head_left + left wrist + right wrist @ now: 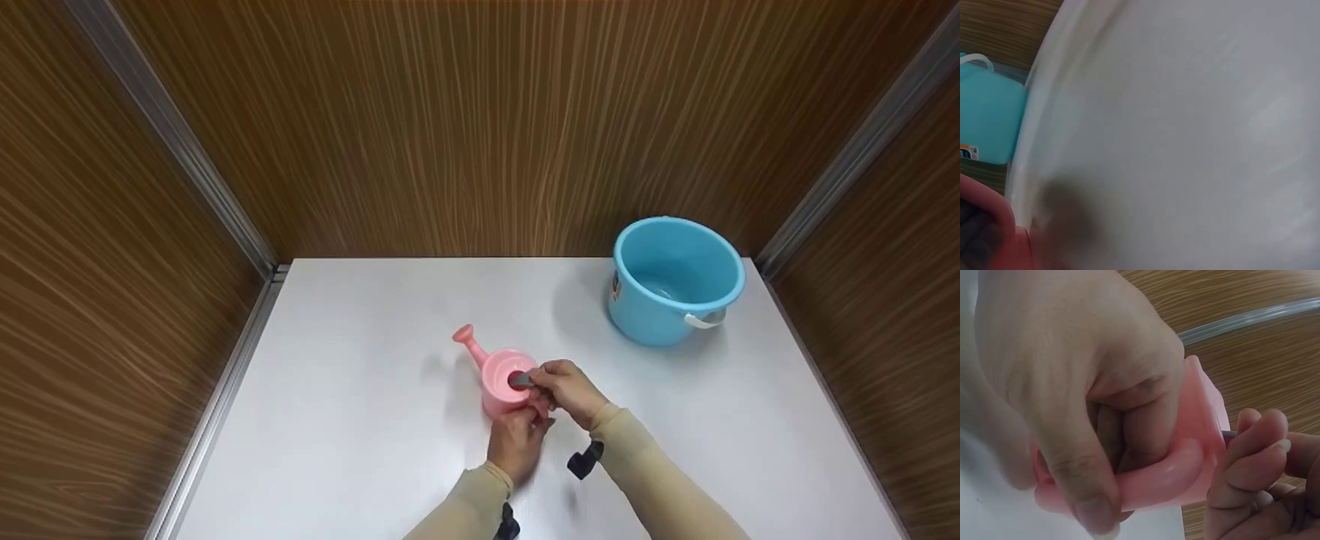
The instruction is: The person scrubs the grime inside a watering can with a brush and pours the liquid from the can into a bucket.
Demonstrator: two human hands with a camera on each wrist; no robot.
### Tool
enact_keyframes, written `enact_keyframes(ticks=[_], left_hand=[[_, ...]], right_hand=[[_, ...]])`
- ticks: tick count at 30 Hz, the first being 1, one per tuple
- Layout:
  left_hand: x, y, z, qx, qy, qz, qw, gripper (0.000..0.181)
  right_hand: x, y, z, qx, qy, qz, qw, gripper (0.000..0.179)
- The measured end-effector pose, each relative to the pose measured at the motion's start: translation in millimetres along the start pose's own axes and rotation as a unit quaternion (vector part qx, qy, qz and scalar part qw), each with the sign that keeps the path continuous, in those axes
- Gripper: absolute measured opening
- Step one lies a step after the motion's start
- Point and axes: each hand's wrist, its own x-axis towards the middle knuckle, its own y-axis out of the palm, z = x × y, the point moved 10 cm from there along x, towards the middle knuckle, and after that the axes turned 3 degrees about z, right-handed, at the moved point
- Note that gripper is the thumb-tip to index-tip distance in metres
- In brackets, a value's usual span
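Observation:
A pink watering can stands upright on the white table, its spout pointing to the far left. My left hand grips the can's handle, fingers curled through the loop; the right wrist view shows the thumb over the handle. With fingertips at the can's top opening, my right hand pinches a small flat grey piece. The inner end of that piece is in the opening, and I cannot tell what kind of thing it is. In the left wrist view, dark fingers show inside the pink handle loop.
A light blue bucket with a white handle stands at the table's back right. Wood-grain panels with metal edge strips enclose the white table at the back and on both sides.

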Motion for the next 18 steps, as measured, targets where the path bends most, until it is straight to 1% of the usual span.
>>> enact_keyframes(ticks=[3,12,18], left_hand=[[-0.5,-0.7,0.3,0.005,-0.002,-0.002,1.0,0.012],[-1.1,1.7,-1.4,0.018,0.0,0.007,0.9998,0.011],[-1.0,5.6,-1.0,0.008,-0.003,0.008,0.9999,0.009]], right_hand=[[-0.4,0.4,0.4,-0.002,-0.001,0.0,1.0,0.024],[-2.9,0.6,1.5,0.011,-0.006,0.005,0.9999,0.024],[-6.3,-1.0,6.1,0.025,-0.013,0.007,0.9996,0.024]])
